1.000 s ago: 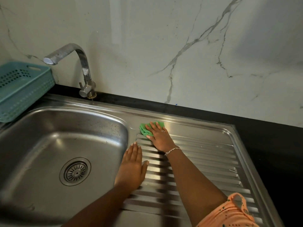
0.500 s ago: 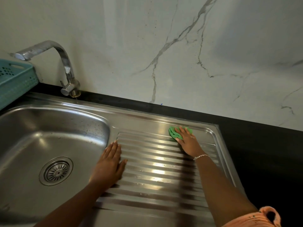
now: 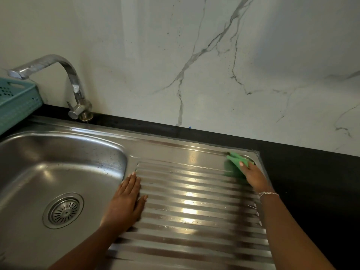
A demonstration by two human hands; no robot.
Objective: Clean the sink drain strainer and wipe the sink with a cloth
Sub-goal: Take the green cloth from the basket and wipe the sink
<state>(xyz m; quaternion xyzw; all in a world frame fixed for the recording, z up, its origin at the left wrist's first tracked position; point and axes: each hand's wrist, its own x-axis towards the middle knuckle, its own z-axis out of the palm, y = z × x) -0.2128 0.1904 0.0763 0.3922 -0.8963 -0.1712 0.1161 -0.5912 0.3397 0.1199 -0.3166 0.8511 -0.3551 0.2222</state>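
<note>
A stainless steel sink [image 3: 64, 152] has a deep bowl on the left and a ribbed drainboard [image 3: 194, 207] on the right. The round drain strainer [image 3: 64, 210] sits in the bowl's floor. My right hand [image 3: 254, 177] presses a green cloth [image 3: 236, 160] onto the drainboard's far right corner. My left hand [image 3: 124, 201] lies flat, fingers together, on the drainboard's left edge beside the bowl and holds nothing.
A curved chrome tap [image 3: 76, 90] stands behind the bowl. A teal plastic basket [image 3: 17, 106] sits at the far left. Black countertop [image 3: 311, 172] borders the sink at the back and right, under a white marble wall [image 3: 214, 65].
My right hand has slid the green cloth along the drainboard's back edge from near the bowl to the far right corner. My left hand has stayed flat by the bowl.
</note>
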